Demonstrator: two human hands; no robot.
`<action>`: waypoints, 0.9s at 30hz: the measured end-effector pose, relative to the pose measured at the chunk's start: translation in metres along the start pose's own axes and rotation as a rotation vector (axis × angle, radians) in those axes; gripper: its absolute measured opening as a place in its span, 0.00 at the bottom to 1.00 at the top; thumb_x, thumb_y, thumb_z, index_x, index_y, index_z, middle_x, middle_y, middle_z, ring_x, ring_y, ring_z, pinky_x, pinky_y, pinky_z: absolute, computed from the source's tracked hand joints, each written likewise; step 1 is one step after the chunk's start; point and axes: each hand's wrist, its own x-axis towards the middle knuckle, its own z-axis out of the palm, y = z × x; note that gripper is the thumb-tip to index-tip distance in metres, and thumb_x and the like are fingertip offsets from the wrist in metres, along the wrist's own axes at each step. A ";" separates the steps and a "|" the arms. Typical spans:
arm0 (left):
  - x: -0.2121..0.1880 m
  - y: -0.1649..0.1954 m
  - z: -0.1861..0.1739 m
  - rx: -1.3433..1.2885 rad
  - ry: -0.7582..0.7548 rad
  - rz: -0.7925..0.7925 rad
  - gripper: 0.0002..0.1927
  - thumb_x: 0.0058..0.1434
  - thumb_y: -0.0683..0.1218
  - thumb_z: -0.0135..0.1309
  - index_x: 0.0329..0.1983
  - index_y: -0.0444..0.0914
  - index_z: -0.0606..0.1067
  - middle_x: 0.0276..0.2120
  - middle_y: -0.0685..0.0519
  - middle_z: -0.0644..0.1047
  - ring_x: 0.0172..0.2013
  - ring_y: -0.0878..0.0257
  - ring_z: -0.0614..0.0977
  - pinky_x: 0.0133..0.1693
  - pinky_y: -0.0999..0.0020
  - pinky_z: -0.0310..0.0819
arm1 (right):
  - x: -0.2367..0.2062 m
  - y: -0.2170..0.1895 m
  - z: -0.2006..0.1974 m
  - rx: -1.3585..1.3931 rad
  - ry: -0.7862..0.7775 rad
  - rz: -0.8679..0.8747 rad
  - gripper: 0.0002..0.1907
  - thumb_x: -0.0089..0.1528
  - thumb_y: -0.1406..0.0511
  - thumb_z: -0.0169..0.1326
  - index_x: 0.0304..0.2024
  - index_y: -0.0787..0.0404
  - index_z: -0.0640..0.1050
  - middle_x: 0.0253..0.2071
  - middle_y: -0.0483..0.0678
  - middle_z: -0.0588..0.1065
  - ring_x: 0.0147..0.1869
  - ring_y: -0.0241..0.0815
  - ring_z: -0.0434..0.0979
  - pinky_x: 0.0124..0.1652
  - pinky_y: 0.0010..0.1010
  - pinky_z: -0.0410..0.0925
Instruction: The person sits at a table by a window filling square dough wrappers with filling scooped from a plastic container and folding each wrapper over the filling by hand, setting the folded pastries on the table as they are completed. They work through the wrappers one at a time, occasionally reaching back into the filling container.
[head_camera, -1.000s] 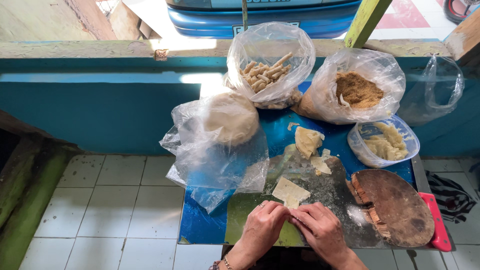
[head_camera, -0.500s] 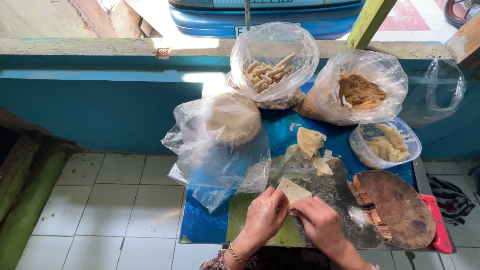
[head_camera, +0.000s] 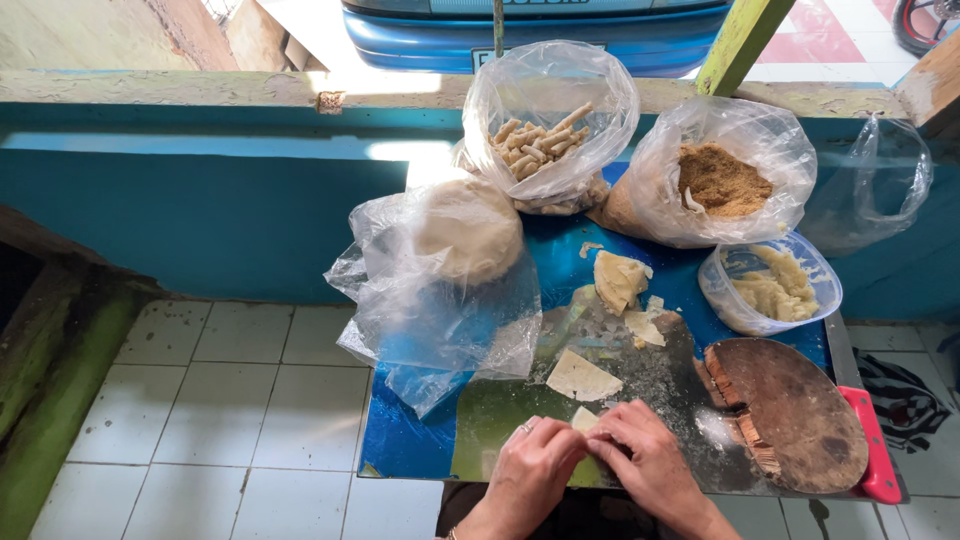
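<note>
Our left hand (head_camera: 530, 470) and right hand (head_camera: 650, 465) have drawn closer together at the near edge of the table (head_camera: 410, 440), both grips pinching a small dough piece (head_camera: 585, 418). A flat wrapper (head_camera: 582, 378) lies just beyond, pointing away-right. Bags and a round wooden board (head_camera: 790, 410) crowd the far side.

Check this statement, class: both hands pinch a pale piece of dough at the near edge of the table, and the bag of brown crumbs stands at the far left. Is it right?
Not quite. In the head view the bag of brown crumbs stands at the far right, not the left. The rest holds: the left hand and right hand pinch a pale piece of dough at the table's near edge.
</note>
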 end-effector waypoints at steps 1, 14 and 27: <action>0.000 0.000 0.001 0.031 0.003 0.008 0.04 0.61 0.40 0.59 0.38 0.37 0.76 0.37 0.49 0.77 0.39 0.51 0.80 0.41 0.58 0.75 | -0.002 0.001 -0.001 -0.007 -0.014 0.024 0.04 0.54 0.65 0.64 0.30 0.58 0.82 0.32 0.45 0.77 0.41 0.45 0.76 0.39 0.34 0.70; 0.027 -0.005 -0.004 -0.021 -0.131 -0.199 0.04 0.60 0.40 0.59 0.30 0.35 0.77 0.32 0.46 0.74 0.38 0.47 0.79 0.39 0.55 0.73 | -0.021 -0.005 0.008 -0.345 0.167 -0.278 0.13 0.52 0.65 0.61 0.40 0.59 0.82 0.40 0.43 0.79 0.43 0.43 0.77 0.38 0.35 0.66; 0.012 -0.007 0.007 0.126 -0.056 0.044 0.03 0.60 0.38 0.57 0.37 0.37 0.76 0.36 0.49 0.75 0.40 0.52 0.78 0.42 0.59 0.74 | 0.002 0.006 0.000 -0.065 -0.031 0.181 0.07 0.55 0.63 0.64 0.32 0.58 0.81 0.32 0.43 0.78 0.40 0.43 0.76 0.39 0.35 0.70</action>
